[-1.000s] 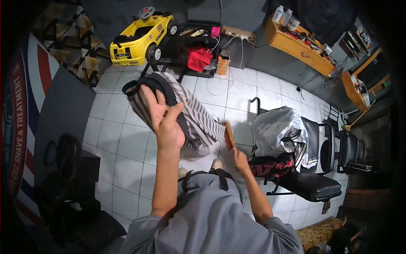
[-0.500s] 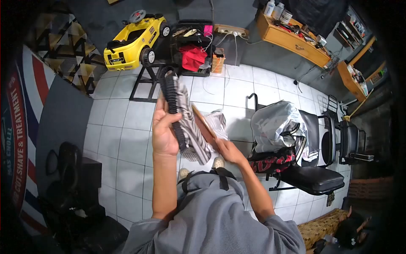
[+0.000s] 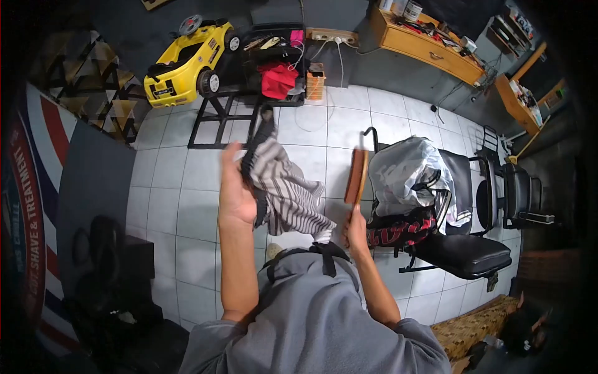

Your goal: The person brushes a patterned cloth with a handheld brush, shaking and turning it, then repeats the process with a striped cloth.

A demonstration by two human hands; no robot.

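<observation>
My left hand (image 3: 237, 198) is raised, palm partly showing, closed on a grey-and-white striped cloth (image 3: 288, 190) by its dark gathered edge. The cloth hangs to the right of that hand and its lower corner reaches close to my waist. Some of my left fingers are hidden behind it. My right hand (image 3: 356, 232) grips the handle end of a long brush (image 3: 357, 177) with a wooden back and reddish-brown bristles. The brush stands upright, apart from the cloth.
To the right is a black barber chair (image 3: 464, 255) with a clear plastic sheet (image 3: 405, 171) over it. A yellow toy car (image 3: 187, 62) stands at the back left, near a black metal frame (image 3: 218, 121). A wooden drawer shelf (image 3: 430, 53) is at the back right.
My right hand has swung the brush right, away from the cloth, and turned it upright. The striped cloth has spread out and swung to the right below my left hand.
</observation>
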